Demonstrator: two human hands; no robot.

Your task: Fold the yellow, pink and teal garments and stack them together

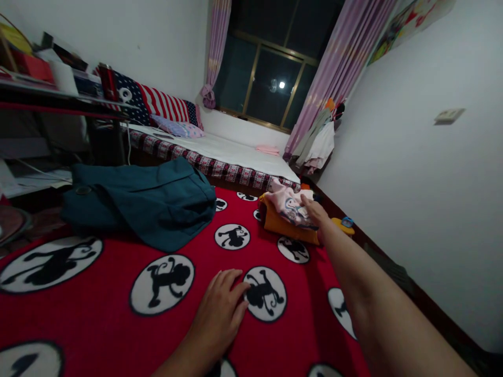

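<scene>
In the head view, a plush-looking red blanket (118, 340) lies spread across the foreground, printed with dark-rimmed white ovals that each frame a black monkey silhouette. The left hand (226, 296) is low over it, palm down, at the edge of one oval. Its fingers are loosely curved and close side by side, the thumb standing apart, with nothing between them; whether the fingertips press the pile is hard to tell.

The right arm stretches forward, and the right hand (314, 208) is at a soft, crumpled pale pink garment (285, 201) with a grey-blue printed figure. Most of its fingers are hidden, so I cannot tell whether they pinch the fabric. The garment lies draped on top of a mustard-yellow folded cloth (288, 228), boxy and smooth-sided, at the far right part of the blanket.

To the left, a dark teal coat (157, 193) of matte, heavy-looking cloth lies in broad folds, a large round button showing. Beyond stands a bed (236, 146) with a smooth white sheet and a patterned band along its side, below satiny purple curtains (334, 57).
</scene>
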